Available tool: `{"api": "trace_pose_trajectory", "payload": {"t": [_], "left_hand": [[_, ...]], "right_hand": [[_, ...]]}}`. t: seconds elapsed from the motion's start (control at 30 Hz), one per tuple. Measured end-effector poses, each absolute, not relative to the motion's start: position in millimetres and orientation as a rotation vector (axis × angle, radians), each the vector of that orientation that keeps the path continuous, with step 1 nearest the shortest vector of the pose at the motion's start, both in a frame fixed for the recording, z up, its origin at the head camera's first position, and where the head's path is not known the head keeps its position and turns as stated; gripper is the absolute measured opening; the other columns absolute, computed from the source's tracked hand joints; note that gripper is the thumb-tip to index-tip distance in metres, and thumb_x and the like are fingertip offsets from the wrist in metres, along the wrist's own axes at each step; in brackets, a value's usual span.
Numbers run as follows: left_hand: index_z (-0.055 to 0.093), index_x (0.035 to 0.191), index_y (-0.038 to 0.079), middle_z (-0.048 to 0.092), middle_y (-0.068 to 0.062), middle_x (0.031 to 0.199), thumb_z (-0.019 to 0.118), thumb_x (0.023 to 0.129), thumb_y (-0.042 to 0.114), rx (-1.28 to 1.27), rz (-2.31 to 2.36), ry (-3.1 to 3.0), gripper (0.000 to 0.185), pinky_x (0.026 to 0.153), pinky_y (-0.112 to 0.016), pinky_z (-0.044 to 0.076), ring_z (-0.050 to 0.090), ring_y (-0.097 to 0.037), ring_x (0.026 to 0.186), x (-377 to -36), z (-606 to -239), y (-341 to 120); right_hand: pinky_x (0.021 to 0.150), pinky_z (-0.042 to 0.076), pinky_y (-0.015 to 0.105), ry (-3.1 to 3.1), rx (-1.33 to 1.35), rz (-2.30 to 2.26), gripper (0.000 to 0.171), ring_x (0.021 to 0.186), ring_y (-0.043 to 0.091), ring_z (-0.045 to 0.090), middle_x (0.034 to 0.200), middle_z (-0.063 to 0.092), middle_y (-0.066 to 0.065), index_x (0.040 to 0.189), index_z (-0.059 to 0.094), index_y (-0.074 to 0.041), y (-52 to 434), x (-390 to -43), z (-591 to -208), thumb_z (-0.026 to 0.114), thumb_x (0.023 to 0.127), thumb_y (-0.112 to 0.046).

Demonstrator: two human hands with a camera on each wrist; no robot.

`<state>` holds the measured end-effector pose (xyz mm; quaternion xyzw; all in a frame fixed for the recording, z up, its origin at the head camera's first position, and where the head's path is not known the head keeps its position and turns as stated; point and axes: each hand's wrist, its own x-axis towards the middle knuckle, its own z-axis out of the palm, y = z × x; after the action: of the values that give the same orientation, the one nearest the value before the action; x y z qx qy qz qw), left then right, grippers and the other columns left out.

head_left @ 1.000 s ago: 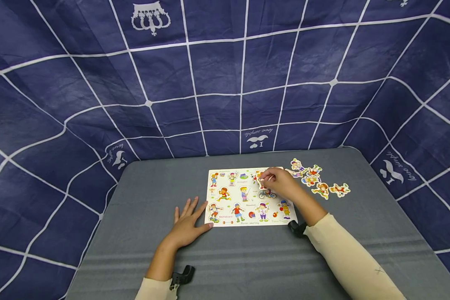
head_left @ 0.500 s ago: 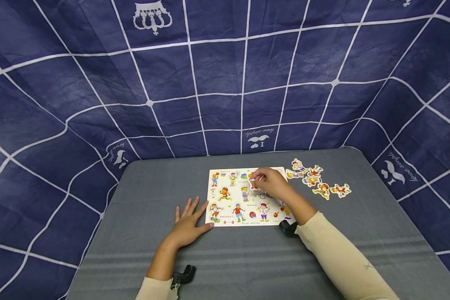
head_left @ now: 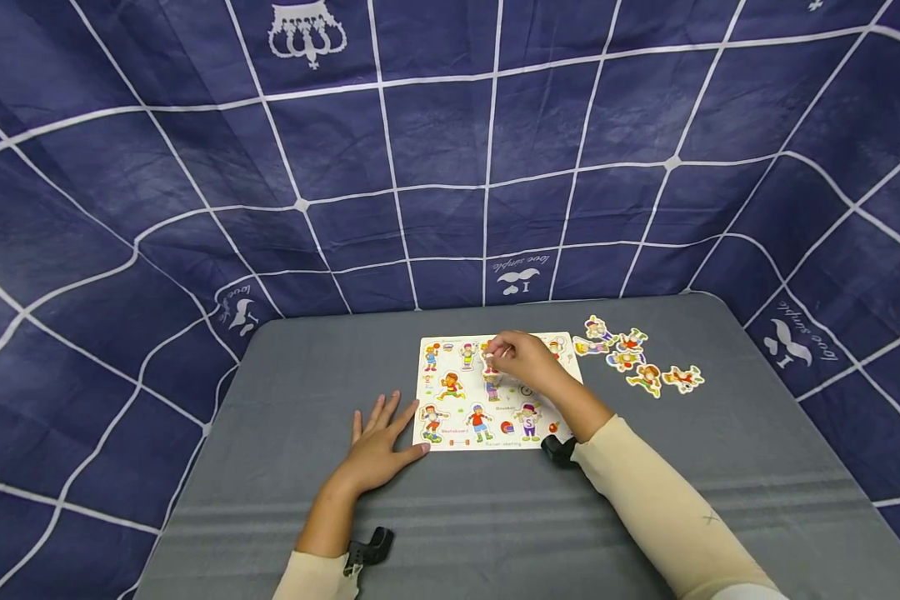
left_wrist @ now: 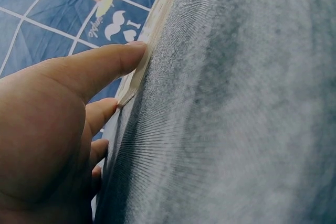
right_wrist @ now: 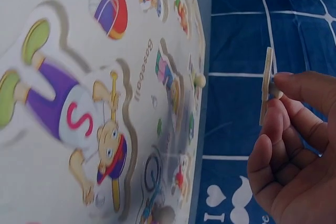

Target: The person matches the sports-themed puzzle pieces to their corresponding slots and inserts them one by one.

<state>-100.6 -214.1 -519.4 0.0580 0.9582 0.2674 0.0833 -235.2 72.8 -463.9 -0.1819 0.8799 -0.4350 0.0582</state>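
Grey counter (head_left: pixel 285 467) carries the puzzle board (head_left: pixel 450 408) at its middle, loose cut-out figures (head_left: pixel 630 358) lying just right of it. Left hand (head_left: pixel 375 450) lies flat, fingers straight, thumb touching the board's left edge. Right hand (head_left: pixel 525 362) hovers over the board, fingers pinching a small puzzle piece (right_wrist: pixel 268 85) by its peg, clear of the surface.

Thin flat puzzle piece (right_wrist: pixel 268 86) pinched by its peg in my right grip (head_left: pixel 523 360), held edge-on, lifted clear above the board. White puzzle board (head_left: pixel 450 408) with cartoon sport kids lies flat on the tabletop below it, my left grip (head_left: pixel 378 446) touching its near-left corner.
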Motion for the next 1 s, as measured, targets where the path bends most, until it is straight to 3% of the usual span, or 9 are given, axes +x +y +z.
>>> {"api": "trace_pose_trajectory", "payload": {"t": [1.0], "left_hand": [[0.035,0.159,0.032,0.015,-0.008,0.171,0.063,0.091,0.062,0.17,0.813,2.849,0.079,0.121,-0.069,-0.01,0.002,-0.035,0.16,-101.1,-518.4,-213.5]], "right_hand": [[0.074,0.05,0.025,2.593,-0.591,-1.369,0.008,0.078,0.012,0.061,0.088,0.068,0.001,0.096,0.073,-0.013,4.2,-246.4,-477.0,0.074,0.09,-0.017]]}}
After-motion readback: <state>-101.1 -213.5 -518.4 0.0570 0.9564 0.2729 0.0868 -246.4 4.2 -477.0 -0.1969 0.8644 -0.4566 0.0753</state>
